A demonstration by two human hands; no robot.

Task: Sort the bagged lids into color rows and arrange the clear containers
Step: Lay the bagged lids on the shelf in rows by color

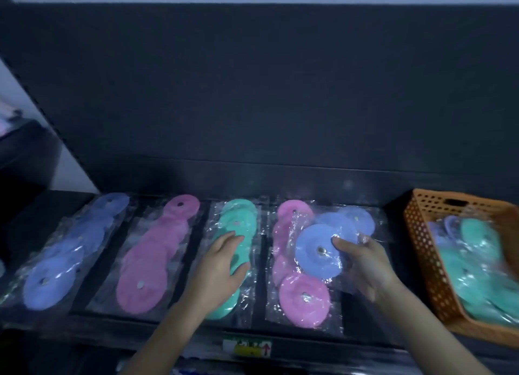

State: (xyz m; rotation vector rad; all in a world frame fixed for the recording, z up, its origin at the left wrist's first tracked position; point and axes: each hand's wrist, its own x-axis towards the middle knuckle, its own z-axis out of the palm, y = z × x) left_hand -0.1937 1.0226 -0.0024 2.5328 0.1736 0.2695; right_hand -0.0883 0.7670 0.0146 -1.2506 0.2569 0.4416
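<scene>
- The dark counter [56,211] takes our lids in strips that run from the front edge back toward the wall, so each colour reads at a glance.
- The orange basket [421,262] sits at the far right, tilted toward us. It holds the unsorted bagged lids [474,262], mostly green with some blue, within easy reach of our right arm.
- Four rows are laid out, from the left: a blue row [64,262], a pink row [151,262], a green row [238,220] and a second pink row [304,298]. The lids overlap like shingles, probably to save depth.
- Our left hand [222,265] lies flat on the green row with fingers straight, gripping nothing. We judge that it is steadying the slippery bags.
- Our right hand [365,265] pinches the held blue lid [317,251] through its bag, thumb on the face and fingers behind. The lid partly overlaps the second pink row.
- More blue lids [356,220] lie just behind it, and we cannot tell whether they share its bag. We judge a new blue row is starting here.
- No clear containers are in view, so that part of the task looks untouched.
</scene>
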